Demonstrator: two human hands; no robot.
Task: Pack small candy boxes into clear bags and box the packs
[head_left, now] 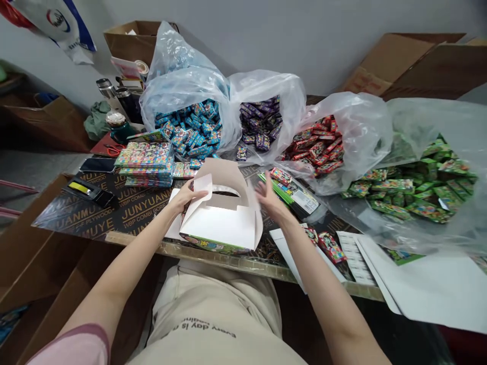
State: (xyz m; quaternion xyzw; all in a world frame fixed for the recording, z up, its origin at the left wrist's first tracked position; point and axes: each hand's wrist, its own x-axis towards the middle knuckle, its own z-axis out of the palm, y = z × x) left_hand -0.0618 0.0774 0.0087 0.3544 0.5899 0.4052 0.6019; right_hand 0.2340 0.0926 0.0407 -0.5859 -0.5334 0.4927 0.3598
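Observation:
A partly folded cardboard gift box with a handle cut-out stands at the table's near edge. Its white inner sides face me, and a colourful printed strip shows along the bottom. My left hand grips the box's left side, with the thumb on a small upright flap and the fingers partly hidden behind it. Beside the right panel is my right hand, its fingers apart and slightly blurred; contact with the panel is unclear. Behind that hand lie green and black sticks in a clear packet and a red packet.
Plastic bags hold blue packets, purple packets, red packets and green packets. Wrapped stacks, a phone and a black-and-yellow tool are left. White card sheets overhang the table edge at right.

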